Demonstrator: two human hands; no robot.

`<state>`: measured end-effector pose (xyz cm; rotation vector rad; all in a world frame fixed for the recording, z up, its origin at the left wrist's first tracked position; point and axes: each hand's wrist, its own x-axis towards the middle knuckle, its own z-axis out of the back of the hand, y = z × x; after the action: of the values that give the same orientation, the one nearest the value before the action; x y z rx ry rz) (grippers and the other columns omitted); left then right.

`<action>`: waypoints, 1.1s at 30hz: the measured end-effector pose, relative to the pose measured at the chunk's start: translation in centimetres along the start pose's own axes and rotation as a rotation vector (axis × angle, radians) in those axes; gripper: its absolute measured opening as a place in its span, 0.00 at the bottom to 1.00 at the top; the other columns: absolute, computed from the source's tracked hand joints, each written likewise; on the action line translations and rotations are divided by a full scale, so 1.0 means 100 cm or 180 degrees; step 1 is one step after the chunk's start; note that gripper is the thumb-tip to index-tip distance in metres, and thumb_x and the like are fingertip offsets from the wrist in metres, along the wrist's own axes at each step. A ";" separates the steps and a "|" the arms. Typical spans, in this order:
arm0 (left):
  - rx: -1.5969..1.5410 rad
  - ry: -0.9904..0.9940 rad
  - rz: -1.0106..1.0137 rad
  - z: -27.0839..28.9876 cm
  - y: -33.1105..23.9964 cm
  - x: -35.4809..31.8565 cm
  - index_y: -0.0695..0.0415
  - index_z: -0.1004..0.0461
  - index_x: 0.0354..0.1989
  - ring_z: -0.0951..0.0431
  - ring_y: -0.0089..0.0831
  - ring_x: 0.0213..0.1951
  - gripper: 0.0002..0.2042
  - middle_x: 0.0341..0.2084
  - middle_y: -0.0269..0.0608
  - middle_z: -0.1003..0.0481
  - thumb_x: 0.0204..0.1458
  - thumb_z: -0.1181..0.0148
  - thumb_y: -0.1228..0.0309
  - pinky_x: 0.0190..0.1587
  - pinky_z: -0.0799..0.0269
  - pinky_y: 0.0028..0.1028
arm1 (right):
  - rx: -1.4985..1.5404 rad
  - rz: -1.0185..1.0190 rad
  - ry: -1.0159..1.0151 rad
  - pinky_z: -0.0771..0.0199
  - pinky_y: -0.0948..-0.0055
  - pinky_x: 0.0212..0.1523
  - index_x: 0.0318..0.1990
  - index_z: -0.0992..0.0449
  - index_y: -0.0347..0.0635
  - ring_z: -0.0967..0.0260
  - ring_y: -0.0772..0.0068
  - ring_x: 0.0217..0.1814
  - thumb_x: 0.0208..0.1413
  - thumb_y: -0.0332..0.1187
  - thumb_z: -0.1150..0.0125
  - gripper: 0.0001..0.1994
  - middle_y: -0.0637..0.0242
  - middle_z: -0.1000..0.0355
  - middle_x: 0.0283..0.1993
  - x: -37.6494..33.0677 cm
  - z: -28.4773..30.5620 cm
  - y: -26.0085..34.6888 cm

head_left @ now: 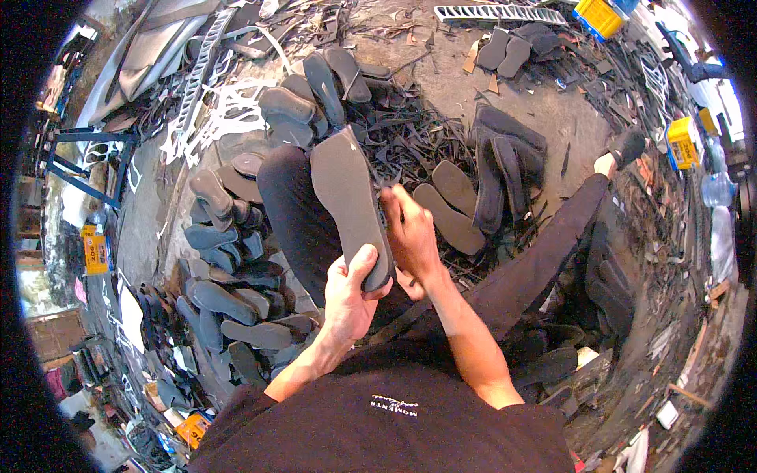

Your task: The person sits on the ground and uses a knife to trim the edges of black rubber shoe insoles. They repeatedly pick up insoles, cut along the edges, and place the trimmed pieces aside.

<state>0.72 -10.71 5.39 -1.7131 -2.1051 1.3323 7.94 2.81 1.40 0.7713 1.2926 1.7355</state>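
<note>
A dark grey shoe sole (344, 189) is held up over my lap, its wide end pointing away and tilted left. My left hand (348, 303) is closed round its near, narrower end, with the thumb lying on the flat face. Close along the sole's right edge is my right hand (412, 240), its fingers curled in. Whatever may be in those fingers is too small or hidden to make out. Thin black trimmings (406, 138) lie heaped on the ground just beyond the sole.
Piles of cut soles (236, 303) lie left of my legs. More soles (449, 206) and a stack of curved dark pieces (505, 165) are to the right. White lattice scraps (229, 118), a blue metal frame (93, 162) and yellow boxes (683, 143) stand farther out.
</note>
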 end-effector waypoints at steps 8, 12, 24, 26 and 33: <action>0.1701 0.0187 0.0060 0.021 0.009 -0.002 0.60 0.20 0.52 0.20 0.20 0.41 0.16 0.40 0.33 0.17 0.68 0.34 0.59 0.46 0.23 0.27 | 0.1101 -0.0389 0.0640 0.24 0.73 0.42 0.55 0.21 0.36 0.26 0.79 0.40 0.69 0.48 0.33 0.22 0.71 0.21 0.40 -0.001 0.028 0.018; 0.0788 -0.0788 -0.0424 0.002 -0.019 0.037 0.60 0.20 0.53 0.19 0.23 0.42 0.19 0.41 0.35 0.17 0.67 0.33 0.56 0.49 0.22 0.29 | 0.0723 -0.0624 0.0707 0.21 0.66 0.51 0.54 0.22 0.34 0.20 0.72 0.45 0.67 0.46 0.31 0.22 0.55 0.16 0.43 -0.048 0.044 0.024; 0.1097 -0.0885 0.0102 -0.040 -0.040 0.054 0.54 0.18 0.47 0.21 0.19 0.31 0.18 0.33 0.30 0.19 0.63 0.29 0.51 0.35 0.24 0.26 | -0.0498 -0.0262 0.0045 0.24 0.55 0.29 0.45 0.26 0.41 0.20 0.45 0.27 0.77 0.49 0.50 0.19 0.50 0.23 0.26 -0.126 0.062 0.002; 0.1349 -0.0714 0.0110 -0.037 -0.035 0.047 0.55 0.18 0.47 0.22 0.19 0.31 0.19 0.33 0.30 0.19 0.62 0.28 0.52 0.35 0.24 0.26 | -0.0376 -0.0064 -0.0090 0.24 0.54 0.30 0.44 0.26 0.41 0.19 0.46 0.28 0.77 0.47 0.49 0.18 0.51 0.24 0.25 -0.104 0.059 0.008; 0.2293 0.0336 0.0443 -0.010 -0.053 0.047 0.60 0.16 0.44 0.21 0.18 0.32 0.19 0.33 0.31 0.17 0.56 0.21 0.57 0.37 0.23 0.24 | 0.0247 -0.0762 0.0808 0.23 0.63 0.29 0.39 0.28 0.39 0.20 0.68 0.26 0.76 0.57 0.49 0.26 0.59 0.28 0.24 -0.050 0.084 0.039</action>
<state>-4.25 -6.06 7.62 -1.5611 -1.2231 1.7050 16.46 1.74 7.54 0.4259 1.5621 1.6332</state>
